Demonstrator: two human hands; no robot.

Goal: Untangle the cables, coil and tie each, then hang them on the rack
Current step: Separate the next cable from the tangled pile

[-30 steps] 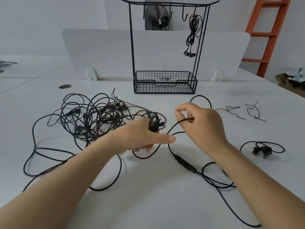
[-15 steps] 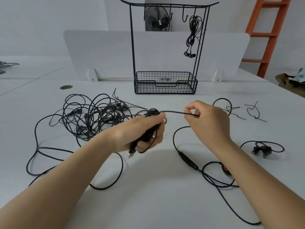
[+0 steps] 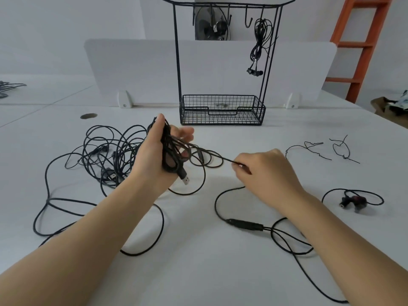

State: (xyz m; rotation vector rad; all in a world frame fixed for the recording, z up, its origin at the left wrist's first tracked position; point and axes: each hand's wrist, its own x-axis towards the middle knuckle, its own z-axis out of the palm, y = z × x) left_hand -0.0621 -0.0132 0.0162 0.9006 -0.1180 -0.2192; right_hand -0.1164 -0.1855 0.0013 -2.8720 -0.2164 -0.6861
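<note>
Since half a second ago the left hand [image 3: 150,160] has lifted and turned upright, and the right hand [image 3: 269,175] has dropped toward 4 o'clock. Left grips a coiled black cable [image 3: 170,149], USB plug [image 3: 186,179] poking out below the palm. Right pinches a strand leading from the coil, taut between the hands. One loose cable tangle [image 3: 106,164] lies at 9 o'clock of the left hand. At 12 o'clock stands the rack [image 3: 220,111], one tied earphone bundle [image 3: 260,40] hung on it. Two twist ties [image 3: 306,145] at 2 o'clock; one earphone set [image 3: 353,199] at 3 o'clock on the table [image 3: 220,279].
</note>
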